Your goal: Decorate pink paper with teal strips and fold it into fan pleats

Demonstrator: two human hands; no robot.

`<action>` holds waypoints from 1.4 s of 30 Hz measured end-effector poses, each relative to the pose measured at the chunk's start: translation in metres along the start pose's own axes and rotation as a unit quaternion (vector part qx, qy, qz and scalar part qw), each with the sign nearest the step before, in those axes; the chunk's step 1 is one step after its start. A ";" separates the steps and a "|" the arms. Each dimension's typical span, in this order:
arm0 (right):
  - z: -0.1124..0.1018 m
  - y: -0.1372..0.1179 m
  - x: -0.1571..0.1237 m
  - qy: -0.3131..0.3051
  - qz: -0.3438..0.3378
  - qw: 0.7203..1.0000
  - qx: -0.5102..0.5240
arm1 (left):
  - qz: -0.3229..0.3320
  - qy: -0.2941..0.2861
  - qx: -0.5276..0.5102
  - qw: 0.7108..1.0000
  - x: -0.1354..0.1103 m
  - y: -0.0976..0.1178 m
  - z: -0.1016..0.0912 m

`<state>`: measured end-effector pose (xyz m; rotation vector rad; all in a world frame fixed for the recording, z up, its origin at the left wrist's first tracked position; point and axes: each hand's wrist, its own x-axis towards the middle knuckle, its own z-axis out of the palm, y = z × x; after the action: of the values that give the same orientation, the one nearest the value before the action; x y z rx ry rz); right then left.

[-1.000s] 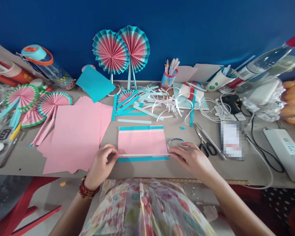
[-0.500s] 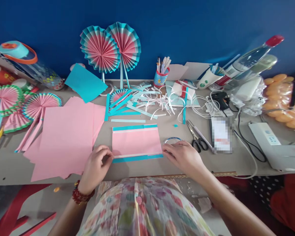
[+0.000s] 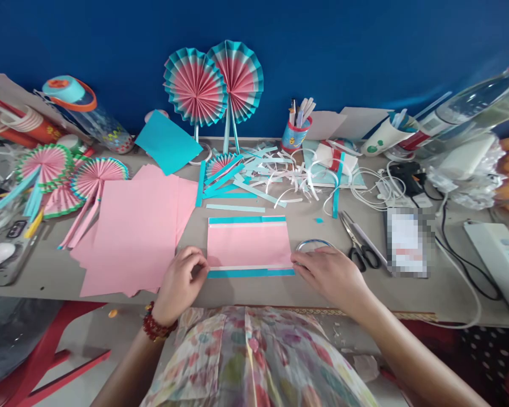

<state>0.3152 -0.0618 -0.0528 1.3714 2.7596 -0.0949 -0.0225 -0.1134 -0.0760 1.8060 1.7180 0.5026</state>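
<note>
A pink sheet of paper (image 3: 249,246) with blue and white strips along its far and near edges lies flat on the table in front of me. My left hand (image 3: 185,281) pinches its near left corner between thumb and index finger; a beaded bracelet circles that wrist. At the near right corner, my right hand (image 3: 330,276) has its fingers closed on the paper's edge, palm down. Just behind the right hand shows a ring-shaped roll (image 3: 314,243), partly covered. A stack of pink paper (image 3: 136,232) spreads to the left of my left hand.
Scissors (image 3: 358,249) and a phone (image 3: 407,243) lie on the right. Cut paper strips (image 3: 271,169) are heaped behind the sheet. Folded paper fans (image 3: 195,85) lean on the blue wall, near a pen cup (image 3: 296,134). More fans (image 3: 44,165) lie left; a power strip (image 3: 492,249) sits far right.
My view has turned somewhat to the left, so everything appears shifted right. Both hands keep their places at the pink sheet's near corners.
</note>
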 end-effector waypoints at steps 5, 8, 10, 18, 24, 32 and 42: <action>0.001 0.000 -0.001 -0.009 -0.003 1.000 0.027 | -0.002 0.000 0.016 1.000 0.000 -0.001 0.001; 0.002 0.001 -0.001 -0.014 0.004 0.999 0.033 | 0.006 -0.004 0.027 1.000 0.000 -0.002 0.002; 0.002 0.001 -0.001 -0.012 0.007 0.999 0.039 | 0.014 0.000 0.035 0.999 0.000 -0.003 0.002; 0.003 0.001 0.000 -0.023 0.016 0.998 0.058 | 0.022 -0.003 0.054 0.998 0.000 -0.005 0.003; -0.001 -0.001 0.002 -0.041 0.032 0.997 0.054 | 0.021 -0.001 0.056 0.998 0.000 -0.003 0.003; 0.000 -0.002 0.005 -0.091 0.039 0.994 0.057 | 0.031 0.003 0.076 0.997 -0.001 -0.004 0.005; 0.000 -0.003 0.007 -0.116 0.051 0.991 0.052 | 0.044 0.007 0.118 0.992 0.000 -0.001 0.005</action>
<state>0.3085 -0.0585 -0.0534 1.4224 2.5214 -0.3720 -0.0198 -0.1141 -0.0801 2.0543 1.7759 0.3614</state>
